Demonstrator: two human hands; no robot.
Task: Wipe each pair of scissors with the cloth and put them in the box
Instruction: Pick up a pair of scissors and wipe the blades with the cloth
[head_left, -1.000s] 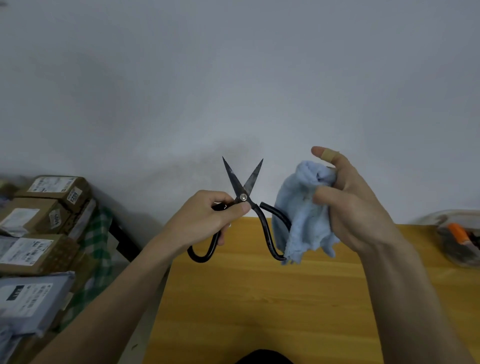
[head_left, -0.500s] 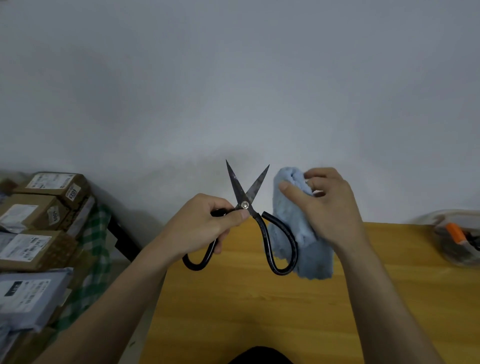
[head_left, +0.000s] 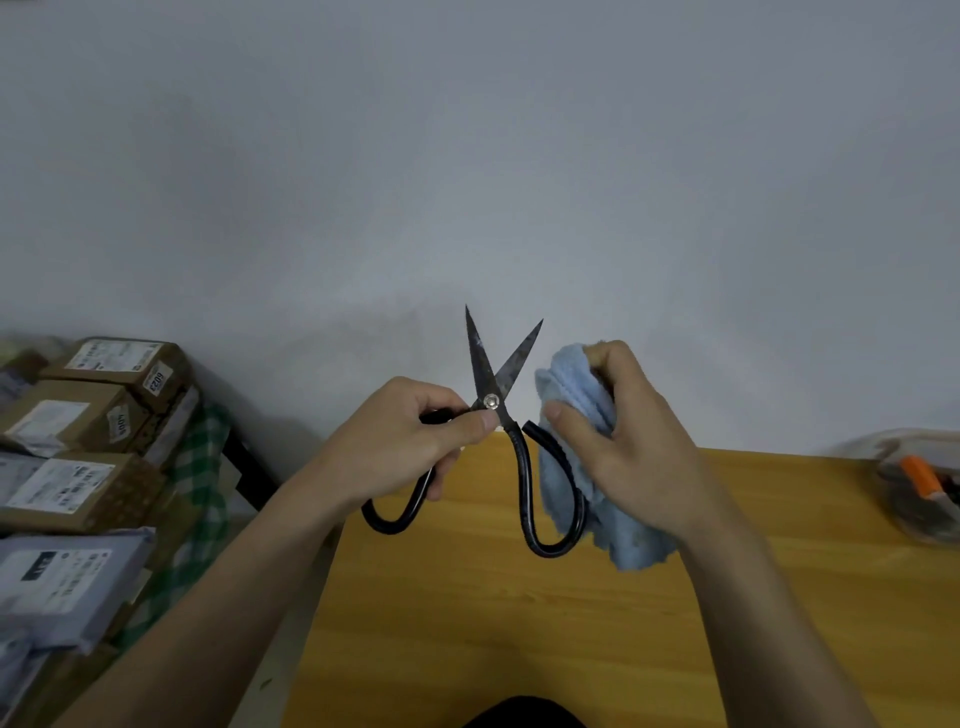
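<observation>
At centre frame above the tabletop (head_left: 467, 623), the left hand (head_left: 405, 447) pinches the scissors (head_left: 493, 400) at the pivot, blades spread upward. The right hand (head_left: 618, 441), now bunching the cloth (head_left: 576, 395), has closed in beside the right blade, so wiping looks imminent.

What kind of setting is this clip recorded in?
Probably a storeroom or small packing workspace: a plain wooden table set against a bare grey wall, with labelled cardboard parcels stacked at the left and a clear container of tools at the right.
</observation>
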